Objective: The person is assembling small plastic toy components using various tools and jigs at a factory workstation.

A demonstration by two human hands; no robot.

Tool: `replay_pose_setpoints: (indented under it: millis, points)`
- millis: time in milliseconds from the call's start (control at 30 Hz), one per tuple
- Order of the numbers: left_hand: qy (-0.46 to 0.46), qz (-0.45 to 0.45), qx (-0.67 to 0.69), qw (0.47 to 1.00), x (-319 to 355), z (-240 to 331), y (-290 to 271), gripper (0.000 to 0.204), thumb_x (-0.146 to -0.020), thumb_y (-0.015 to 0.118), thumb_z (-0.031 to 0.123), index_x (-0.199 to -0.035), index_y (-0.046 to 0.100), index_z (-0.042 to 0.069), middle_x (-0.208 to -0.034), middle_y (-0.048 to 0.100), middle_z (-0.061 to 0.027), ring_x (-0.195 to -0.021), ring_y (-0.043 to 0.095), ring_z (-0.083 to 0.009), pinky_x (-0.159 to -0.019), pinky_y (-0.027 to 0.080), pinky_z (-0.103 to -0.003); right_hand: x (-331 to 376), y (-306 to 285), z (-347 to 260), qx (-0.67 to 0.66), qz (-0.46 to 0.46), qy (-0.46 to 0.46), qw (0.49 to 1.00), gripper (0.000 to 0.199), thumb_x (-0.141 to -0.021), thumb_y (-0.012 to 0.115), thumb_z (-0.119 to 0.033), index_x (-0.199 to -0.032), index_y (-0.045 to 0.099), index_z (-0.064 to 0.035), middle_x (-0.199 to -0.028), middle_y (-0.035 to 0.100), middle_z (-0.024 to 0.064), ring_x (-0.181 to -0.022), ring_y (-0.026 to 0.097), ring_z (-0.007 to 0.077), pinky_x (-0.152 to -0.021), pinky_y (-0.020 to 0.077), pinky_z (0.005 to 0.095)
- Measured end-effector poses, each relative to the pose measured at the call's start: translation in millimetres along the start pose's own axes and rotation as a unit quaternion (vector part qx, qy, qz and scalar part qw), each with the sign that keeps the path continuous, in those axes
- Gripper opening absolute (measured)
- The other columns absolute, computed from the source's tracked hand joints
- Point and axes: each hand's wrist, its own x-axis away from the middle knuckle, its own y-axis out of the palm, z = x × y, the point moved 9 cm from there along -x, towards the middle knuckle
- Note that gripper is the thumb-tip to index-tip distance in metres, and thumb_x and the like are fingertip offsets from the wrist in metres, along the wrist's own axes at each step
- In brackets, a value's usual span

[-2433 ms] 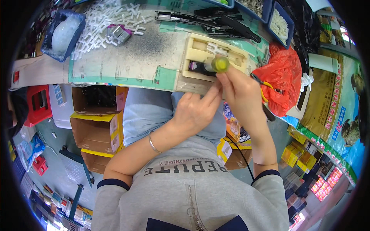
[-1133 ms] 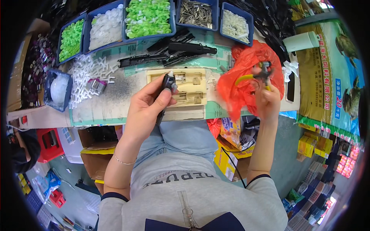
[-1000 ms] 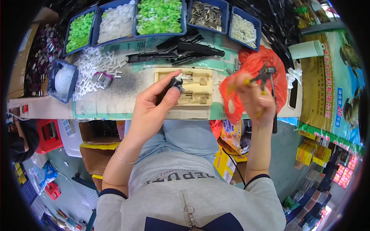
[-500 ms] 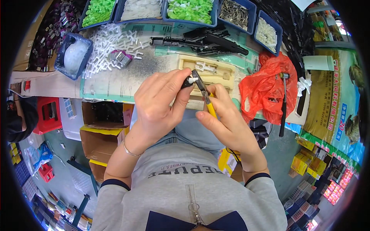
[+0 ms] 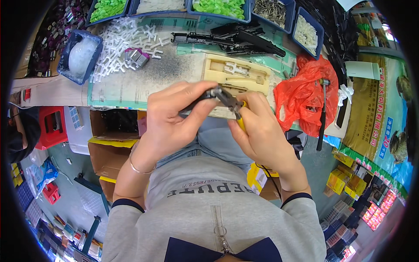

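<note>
Fingers (image 5: 192, 98) of the left hand (image 5: 168, 122) pinch a small black part (image 5: 205, 97) above the lap, near the counter (image 5: 131, 83), steadying it for pliers (image 5: 233, 107) gripped in the right hand (image 5: 262, 131).

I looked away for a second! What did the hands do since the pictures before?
The right hand left the red bag, bringing yellow-handled pliers back to the middle. The left hand came closer too, so the pliers now meet the small black part it holds. The wooden jig and bins stayed on the bench.
</note>
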Motion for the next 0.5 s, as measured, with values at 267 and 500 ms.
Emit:
replay_pose_setpoints:
  millis: [267,500]
  points:
    - [-0.208,-0.305,0.188,0.910,47,-42,14,0.026,-0.074,0.074,0.017,-0.089,0.069,-0.004,-0.077,0.068,-0.0131,-0.067,0.063,-0.0175,-0.063,0.046,-0.027,34,3,16,-0.046,-0.110,-0.086,0.989,0.018,-0.072,0.066,-0.008,-0.069,0.050,-0.0013,-0.105,0.054,0.0167,-0.092,0.052,0.0335,-0.079,0.0432,0.0385]
    - [-0.069,-0.281,-0.453,0.843,85,-86,-73,0.024,-0.073,0.073,0.011,-0.093,0.069,-0.002,-0.076,0.066,-0.0150,-0.072,0.063,-0.0191,-0.068,0.047,-0.028,60,-68,89,0.356,-0.015,0.136,0.924,0.019,-0.070,0.069,-0.011,-0.077,0.056,0.0011,-0.097,0.056,0.0145,-0.093,0.054,0.0321,-0.083,0.0414,0.0417]
